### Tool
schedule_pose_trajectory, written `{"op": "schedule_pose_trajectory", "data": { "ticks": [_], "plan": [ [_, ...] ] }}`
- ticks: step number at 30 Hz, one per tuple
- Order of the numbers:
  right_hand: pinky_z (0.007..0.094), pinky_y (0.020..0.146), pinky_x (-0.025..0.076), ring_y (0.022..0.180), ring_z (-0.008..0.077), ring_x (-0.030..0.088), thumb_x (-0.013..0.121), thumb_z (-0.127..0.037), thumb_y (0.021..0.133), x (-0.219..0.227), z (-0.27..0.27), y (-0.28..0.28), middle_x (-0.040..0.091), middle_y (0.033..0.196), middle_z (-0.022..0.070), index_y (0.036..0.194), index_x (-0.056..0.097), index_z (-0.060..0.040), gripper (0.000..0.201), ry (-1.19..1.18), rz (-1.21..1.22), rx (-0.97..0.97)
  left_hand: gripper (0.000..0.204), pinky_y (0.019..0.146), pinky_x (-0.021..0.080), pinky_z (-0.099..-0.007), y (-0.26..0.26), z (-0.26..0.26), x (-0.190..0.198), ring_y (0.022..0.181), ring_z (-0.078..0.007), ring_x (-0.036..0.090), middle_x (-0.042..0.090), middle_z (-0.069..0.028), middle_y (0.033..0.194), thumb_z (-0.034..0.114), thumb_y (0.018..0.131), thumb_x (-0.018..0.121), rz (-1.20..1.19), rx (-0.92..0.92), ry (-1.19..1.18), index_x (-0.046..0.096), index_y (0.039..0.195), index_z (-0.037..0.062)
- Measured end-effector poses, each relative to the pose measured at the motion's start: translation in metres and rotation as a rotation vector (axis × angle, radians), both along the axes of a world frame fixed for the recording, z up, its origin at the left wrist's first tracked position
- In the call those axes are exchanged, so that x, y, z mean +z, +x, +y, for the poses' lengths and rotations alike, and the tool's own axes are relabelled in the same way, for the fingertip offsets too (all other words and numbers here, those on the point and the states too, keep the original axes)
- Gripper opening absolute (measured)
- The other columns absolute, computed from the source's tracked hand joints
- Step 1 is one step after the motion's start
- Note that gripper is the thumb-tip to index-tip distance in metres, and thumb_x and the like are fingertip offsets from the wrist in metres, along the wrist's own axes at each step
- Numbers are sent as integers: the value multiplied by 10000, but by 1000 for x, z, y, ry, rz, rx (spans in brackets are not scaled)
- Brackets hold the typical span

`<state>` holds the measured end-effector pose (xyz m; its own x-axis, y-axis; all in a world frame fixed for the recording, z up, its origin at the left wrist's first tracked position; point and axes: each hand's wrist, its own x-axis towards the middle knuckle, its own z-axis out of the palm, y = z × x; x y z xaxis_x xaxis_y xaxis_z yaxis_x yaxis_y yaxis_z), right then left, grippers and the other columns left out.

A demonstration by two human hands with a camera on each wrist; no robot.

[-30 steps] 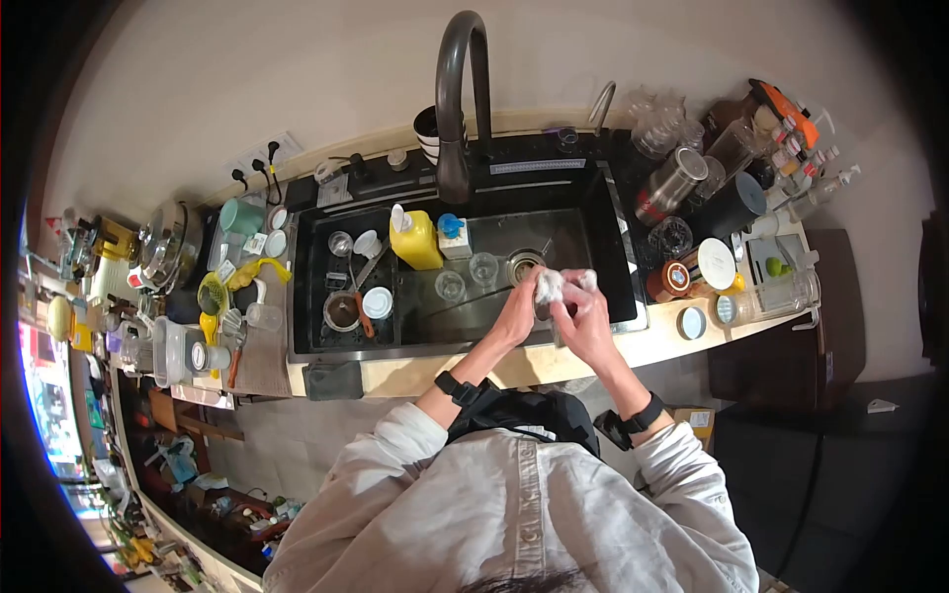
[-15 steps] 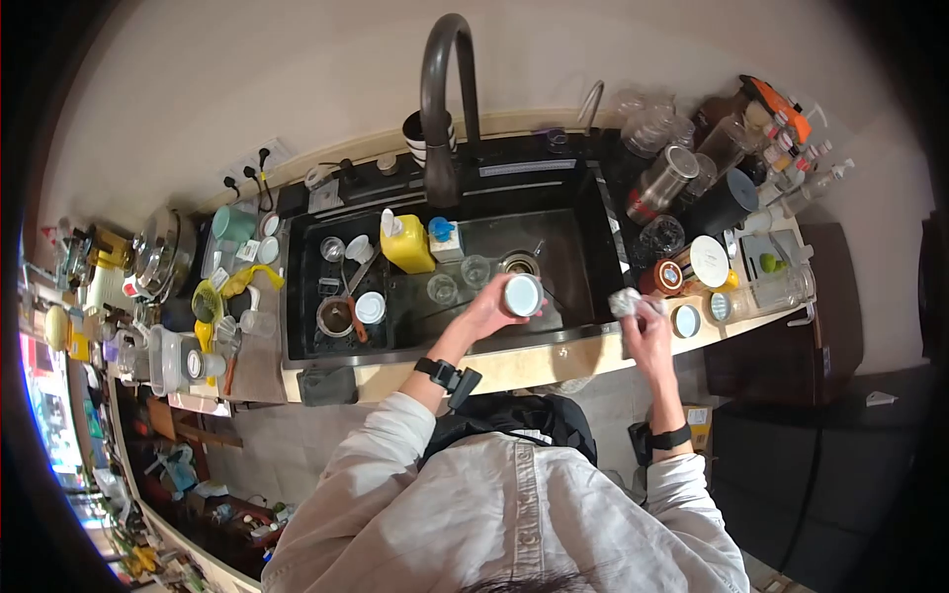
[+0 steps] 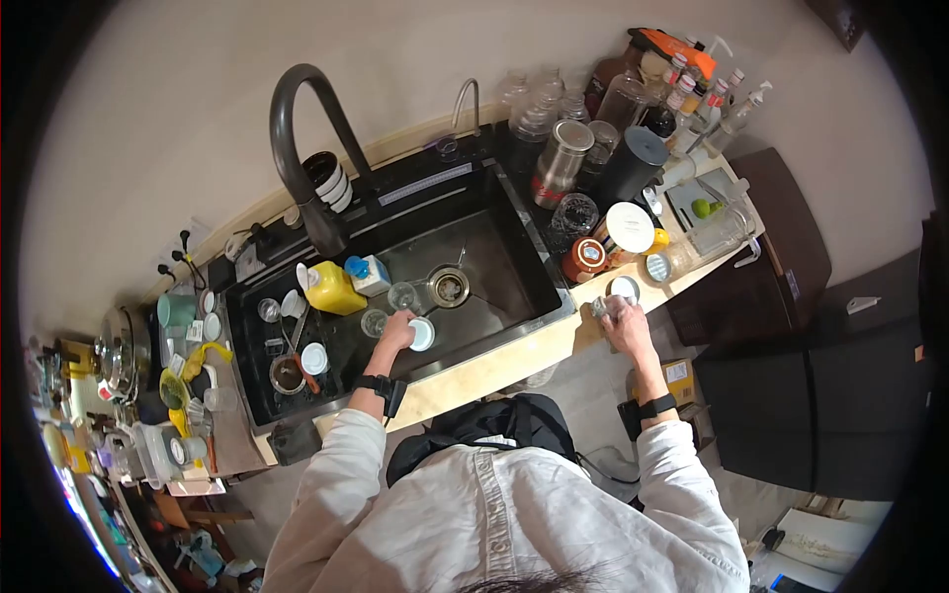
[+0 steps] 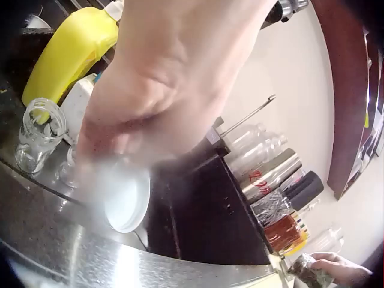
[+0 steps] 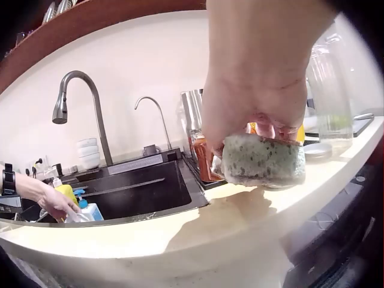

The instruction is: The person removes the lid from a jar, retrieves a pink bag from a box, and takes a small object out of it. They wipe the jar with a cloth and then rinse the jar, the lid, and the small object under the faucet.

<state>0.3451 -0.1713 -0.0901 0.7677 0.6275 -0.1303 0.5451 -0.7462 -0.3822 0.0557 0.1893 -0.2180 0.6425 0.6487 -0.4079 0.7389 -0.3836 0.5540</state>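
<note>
Over the sink's front part, my left hand [image 3: 397, 331] pinches a white round lid [image 3: 421, 334] by its edge, beside two small glass jars [image 3: 402, 296]. In the left wrist view the lid [image 4: 127, 198] hangs below the blurred left hand [image 4: 162, 90], its pale face showing. My right hand [image 3: 629, 328] is at the counter's front edge, gripping a sponge [image 3: 599, 306] beside another round lid [image 3: 625, 289]. The right wrist view shows that speckled, greenish-grey sponge [image 5: 264, 159] under the fingers of the right hand [image 5: 258, 90]; whether the fingers touch the counter lid cannot be told.
A yellow bottle [image 3: 334, 289] and a blue-topped container [image 3: 368, 275] stand in the sink [image 3: 494, 247], left of the drain. The dark faucet [image 3: 287, 148] arches behind. Right of the sink are a steel tumbler [image 3: 562, 163], an orange-brown jar [image 3: 584, 258] and a ridged lid [image 3: 657, 267].
From together over the sink, my hands have parted. The left has carried its lid left, lower over the sink; the right has brought the sponge beside the counter lid. The head view has turned.
</note>
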Motion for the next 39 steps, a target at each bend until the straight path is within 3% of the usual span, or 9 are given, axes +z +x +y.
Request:
{"op": "schedule_pose_trajectory", "data": {
  "ticks": [12,17,20,22,25,27,32,37,39],
  "plan": [
    [475,876,451,960,420,563,601,-128,807,-23,1,-9,618,986,229,1170,558,-50,374,211,-207,68,461,915,481,-369,-2,8,-4,1112,-335,588,623,-195,1177,-7,691,577,248,-186,-56,652,1142,57],
    [353,765,469,821,280,591,571,-70,827,35,31,-39,612,885,185,1091,568,26,281,445,282,7,411,926,472,-412,-3,10,-8,1134,-362,564,587,-200,1234,170,794,600,332,-250,-38,623,1187,53],
    [277,728,434,793,112,499,556,-68,837,61,59,-64,564,872,40,1064,580,-2,237,664,629,84,406,904,461,-442,14,-15,58,1073,-404,571,616,-243,1124,363,887,533,-8,-24,-41,661,1048,12],
    [252,720,425,788,93,486,545,-62,853,73,80,-81,540,892,11,1044,585,-15,200,688,646,262,610,816,512,-391,32,-45,102,1002,-288,613,603,-184,1154,563,931,447,-402,240,-659,554,1224,39],
    [277,772,449,861,121,545,552,-68,860,91,114,-118,589,920,59,1073,580,1,225,663,695,391,621,796,506,-329,51,-82,165,931,-197,588,559,-118,1161,587,937,439,-611,213,-1198,506,1290,81],
    [287,803,458,903,141,574,559,-59,852,98,130,-131,610,936,71,1084,580,8,242,590,561,538,594,874,488,-317,54,-85,156,1011,-165,592,604,-61,1106,571,955,418,-688,193,-1239,523,1256,70],
    [286,819,470,969,139,569,552,-4,828,103,137,-128,582,994,64,1081,574,34,257,663,1033,459,598,836,486,-312,33,-78,174,973,-136,588,630,-22,1020,613,962,318,-818,315,-1220,575,1179,119],
    [371,776,505,911,301,561,696,-9,684,111,161,-139,582,1110,141,964,659,-53,286,635,-101,809,601,747,480,-320,27,-82,179,955,-134,583,620,-11,1048,629,958,259,-785,391,-1179,563,1171,156],
    [380,822,490,1009,326,535,681,28,651,127,170,-151,568,1126,128,901,640,-21,258,545,-224,934,589,680,474,-300,31,-91,190,919,-121,573,606,5,1078,630,954,249,-703,447,-1093,541,1188,175]
  ]
}}
